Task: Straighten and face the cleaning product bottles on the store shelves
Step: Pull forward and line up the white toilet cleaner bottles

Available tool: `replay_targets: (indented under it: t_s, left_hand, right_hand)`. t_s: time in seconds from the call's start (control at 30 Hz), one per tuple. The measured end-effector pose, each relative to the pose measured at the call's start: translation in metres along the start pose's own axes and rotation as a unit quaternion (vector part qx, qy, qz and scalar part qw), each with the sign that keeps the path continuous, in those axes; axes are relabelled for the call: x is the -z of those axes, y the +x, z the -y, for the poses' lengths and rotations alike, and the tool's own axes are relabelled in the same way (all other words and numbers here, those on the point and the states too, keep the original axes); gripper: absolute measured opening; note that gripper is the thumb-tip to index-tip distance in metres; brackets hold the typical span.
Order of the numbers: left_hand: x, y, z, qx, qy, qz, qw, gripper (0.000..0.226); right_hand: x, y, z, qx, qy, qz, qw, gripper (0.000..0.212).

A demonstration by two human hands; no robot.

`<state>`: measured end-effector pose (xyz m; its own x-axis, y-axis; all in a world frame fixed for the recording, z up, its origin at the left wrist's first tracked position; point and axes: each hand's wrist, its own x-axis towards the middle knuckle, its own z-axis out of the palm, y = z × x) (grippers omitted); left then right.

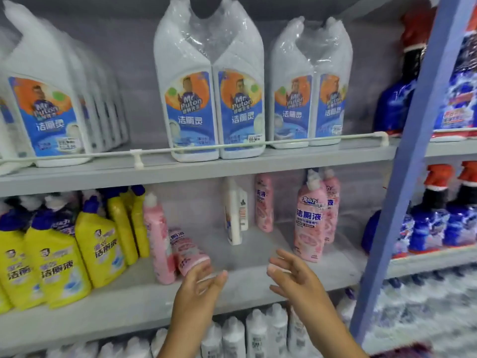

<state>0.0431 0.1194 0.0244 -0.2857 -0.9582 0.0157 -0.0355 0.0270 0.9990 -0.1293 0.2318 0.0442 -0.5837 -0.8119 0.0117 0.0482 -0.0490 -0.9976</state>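
Observation:
A pink bottle lies tipped over on the middle shelf, its base toward me, leaning on an upright pink bottle. My left hand is open just below that base, fingertips near it. Empty and with fingers spread, my right hand hovers over the shelf's front edge. More pink bottles stand upright at the right, one further back. A white bottle stands sideways at the back.
Yellow bottles crowd the left of the middle shelf. White shrink-wrapped twin packs stand on the top shelf behind a rail. A blue upright post bounds the right; blue bottles beyond. White bottles fill the shelf below.

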Motion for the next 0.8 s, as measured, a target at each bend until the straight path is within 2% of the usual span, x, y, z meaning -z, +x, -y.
replay_targets:
  t_s: [0.03, 0.13, 0.2, 0.33, 0.47, 0.5, 0.6, 0.73, 0.8]
  left_hand:
    - [-0.006, 0.008, 0.003, 0.0, 0.01, -0.002, 1.0, 0.072]
    - [-0.022, 0.036, 0.01, -0.009, 0.025, -0.009, 1.0, 0.043]
    - [-0.036, 0.062, 0.016, -0.024, 0.027, -0.021, 0.999, 0.036]
    - [-0.066, 0.126, 0.025, -0.03, 0.035, -0.073, 0.996, 0.04]
    - [-0.093, 0.187, 0.02, -0.072, 0.06, -0.087, 0.992, 0.061]
    - [-0.099, 0.2, 0.018, -0.087, 0.069, -0.081, 0.99, 0.061]
    - [-0.112, 0.225, 0.017, -0.095, 0.106, -0.07, 0.987, 0.065]
    - [-0.112, 0.247, 0.019, -0.084, 0.157, -0.064, 0.982, 0.05]
    - [-0.102, 0.254, 0.023, -0.071, 0.168, -0.067, 0.981, 0.051]
  right_hand:
    - [0.001, 0.011, -0.002, -0.004, 0.002, 0.002, 1.0, 0.042]
    - [-0.001, 0.044, -0.011, -0.017, 0.01, 0.009, 1.0, 0.044]
    - [-0.004, 0.069, -0.015, -0.019, 0.0, 0.008, 1.0, 0.043]
    - [-0.014, 0.129, -0.022, -0.029, -0.043, -0.017, 0.998, 0.037]
    - [-0.029, 0.185, -0.014, -0.043, -0.084, -0.004, 0.996, 0.021]
    - [-0.032, 0.199, -0.012, -0.035, -0.1, -0.002, 0.994, 0.023]
    - [-0.042, 0.236, -0.013, -0.001, -0.146, 0.005, 0.989, 0.051]
    - [-0.055, 0.279, -0.019, -0.003, -0.179, -0.011, 0.984, 0.019]
    - [-0.064, 0.301, -0.025, 0.005, -0.195, -0.005, 0.981, 0.036]
